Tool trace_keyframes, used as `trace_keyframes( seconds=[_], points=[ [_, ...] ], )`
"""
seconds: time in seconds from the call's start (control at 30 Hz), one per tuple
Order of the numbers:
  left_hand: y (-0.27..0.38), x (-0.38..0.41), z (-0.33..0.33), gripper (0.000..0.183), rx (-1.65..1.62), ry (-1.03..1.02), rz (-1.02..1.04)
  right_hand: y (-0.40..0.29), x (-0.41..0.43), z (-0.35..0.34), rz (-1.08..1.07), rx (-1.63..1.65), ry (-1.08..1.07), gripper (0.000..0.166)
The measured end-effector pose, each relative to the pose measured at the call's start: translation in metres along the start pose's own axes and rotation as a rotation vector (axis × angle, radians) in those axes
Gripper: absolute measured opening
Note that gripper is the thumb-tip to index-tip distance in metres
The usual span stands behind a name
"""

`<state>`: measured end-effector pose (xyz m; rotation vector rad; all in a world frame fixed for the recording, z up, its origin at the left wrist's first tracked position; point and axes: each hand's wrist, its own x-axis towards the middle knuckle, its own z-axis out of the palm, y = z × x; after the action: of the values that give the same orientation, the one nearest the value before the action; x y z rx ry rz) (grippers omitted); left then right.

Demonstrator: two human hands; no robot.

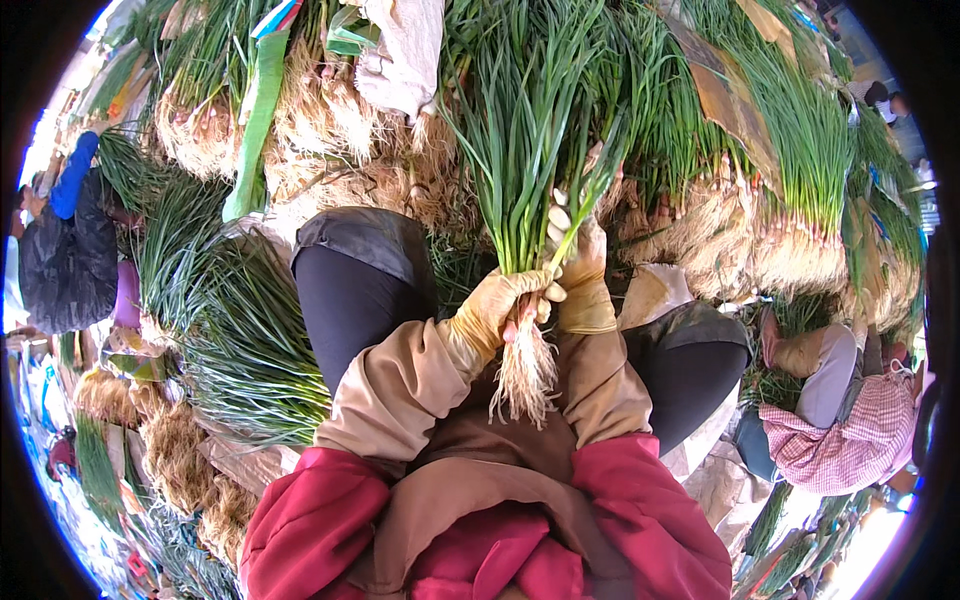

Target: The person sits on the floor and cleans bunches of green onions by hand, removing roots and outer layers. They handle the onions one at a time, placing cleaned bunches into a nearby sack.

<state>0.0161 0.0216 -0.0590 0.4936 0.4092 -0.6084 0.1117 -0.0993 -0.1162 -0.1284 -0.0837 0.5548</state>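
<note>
My left hand (pixel 491 309), in a yellowish glove, is closed around the lower stems of a bunch of green garlic plants (pixel 517 187). The long green leaves fan out away from me. Below the fist hang small pinkish bulbs and a tuft of pale roots (pixel 529 375). Close beside it on the right is my gloved right hand (pixel 583 259), its pale fingertips curled towards the stems. A separate green stalk (pixel 581 217) crosses in front of this hand. Leaves and stems hide part of its grip, so I cannot tell if it holds the stalk.
Rooted bundles (pixel 802 225) stand in rows ahead, some under cardboard (pixel 724 97). A white sack (pixel 401 56) and a green strap (pixel 259 127) lie over the left ones. A leafy pile (pixel 247 345) lies by my left knee. Other people sit at left (pixel 67 255) and right (pixel 847 427).
</note>
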Motion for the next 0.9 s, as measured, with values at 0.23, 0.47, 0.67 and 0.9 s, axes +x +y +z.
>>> trace_keyframes(
  seconds=[0.23, 0.47, 0.67, 0.9],
  points=[
    [0.001, 0.007, -0.002, 0.022, 0.055, -0.079, -0.009, -0.002, -0.013, 0.003, -0.010, 0.107, 0.068, 0.032],
    [0.000, 0.009, -0.007, 0.024, 0.137, -0.093, 0.020, 0.005, -0.015, 0.011, 0.032, -0.014, 0.192, 0.036],
    [-0.001, 0.008, -0.004, 0.026, 0.245, 0.022, 0.120, -0.008, -0.019, -0.009, 0.108, -0.198, 0.269, 0.030],
    [0.004, 0.002, 0.006, 0.024, 0.516, 0.263, 0.121, -0.006, -0.022, -0.005, 0.039, -1.439, 0.603, 0.026]
  ],
)
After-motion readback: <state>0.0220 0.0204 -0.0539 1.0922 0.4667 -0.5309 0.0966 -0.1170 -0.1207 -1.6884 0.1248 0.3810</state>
